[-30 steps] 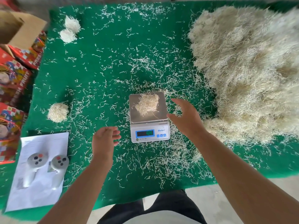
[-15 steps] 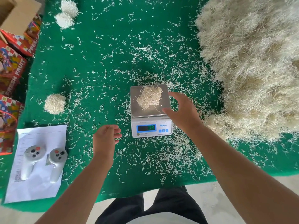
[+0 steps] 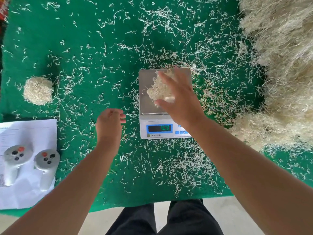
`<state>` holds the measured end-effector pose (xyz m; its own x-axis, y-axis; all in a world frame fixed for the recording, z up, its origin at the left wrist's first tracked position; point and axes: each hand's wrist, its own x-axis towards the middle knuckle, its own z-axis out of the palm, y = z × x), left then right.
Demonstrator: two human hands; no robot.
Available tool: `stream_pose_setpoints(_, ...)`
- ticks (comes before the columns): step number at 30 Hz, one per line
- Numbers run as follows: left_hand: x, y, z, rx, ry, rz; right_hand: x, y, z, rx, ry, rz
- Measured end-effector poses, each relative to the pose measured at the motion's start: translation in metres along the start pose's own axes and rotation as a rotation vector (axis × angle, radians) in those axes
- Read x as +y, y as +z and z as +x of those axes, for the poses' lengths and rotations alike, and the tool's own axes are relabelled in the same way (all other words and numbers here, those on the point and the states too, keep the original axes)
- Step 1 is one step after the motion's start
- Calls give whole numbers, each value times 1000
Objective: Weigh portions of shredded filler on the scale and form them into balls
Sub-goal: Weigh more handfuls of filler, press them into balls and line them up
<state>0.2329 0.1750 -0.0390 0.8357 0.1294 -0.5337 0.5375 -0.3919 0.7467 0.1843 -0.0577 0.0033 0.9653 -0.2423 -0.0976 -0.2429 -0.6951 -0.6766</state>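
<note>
From the head camera I look straight down on the green worktop point(image 3: 71, 39), strewn all over with loose shreds. The scale point(image 3: 152, 122) sits at the centre, its steel platform carrying a small portion of shredded filler point(image 3: 156, 89), and its blue-framed display is lit, though the digits are too blurred for me to read. My right hand point(image 3: 177, 97) is spread over that portion, fingers straight and thumb out; its grip is wide and not yet closed on the shreds, and I cannot tell whether the fingertips touch them. My left hand point(image 3: 108, 122) hangs just left of the scale, above the worktop, fingers loosely curled and holding nothing. The big heap of filler point(image 3: 279, 65) fills the right side, reaching close to the scale's right edge. One finished ball point(image 3: 38, 90) lies well to the left, apart from the scale. Near the front left corner a white sheet of paper point(image 3: 25, 197) carries two grey controllers point(image 3: 31, 164) side by side. Dark trousers point(image 3: 162, 217) show below the worktop's front edge.
</note>
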Motion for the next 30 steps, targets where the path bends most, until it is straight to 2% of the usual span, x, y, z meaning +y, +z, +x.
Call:
stream_pose_setpoints(6, 17, 18, 29, 31, 65, -3, 7, 13, 12, -3, -20, -57)
stream_pose_setpoints(15, 42, 22, 86, 72, 287, 247, -16, -22, 82, 118, -47, 53)
stream_pose_setpoints(19, 56, 27, 142, 90, 491, 526, -29, -34, 129, 117, -78, 59)
stream_pose_setpoints(22, 54, 28, 178, 16, 506, 859, -35, -34, 164, 114, -97, 78)
stream_pose_setpoints(24, 43, 29, 193, 32, 520, 1057, -38, -32, 189, 124, -106, 91)
stream_pose_setpoints(30, 28, 35, 200, 141, 587, 1115, -45, -14, 277, 155, -133, 99)
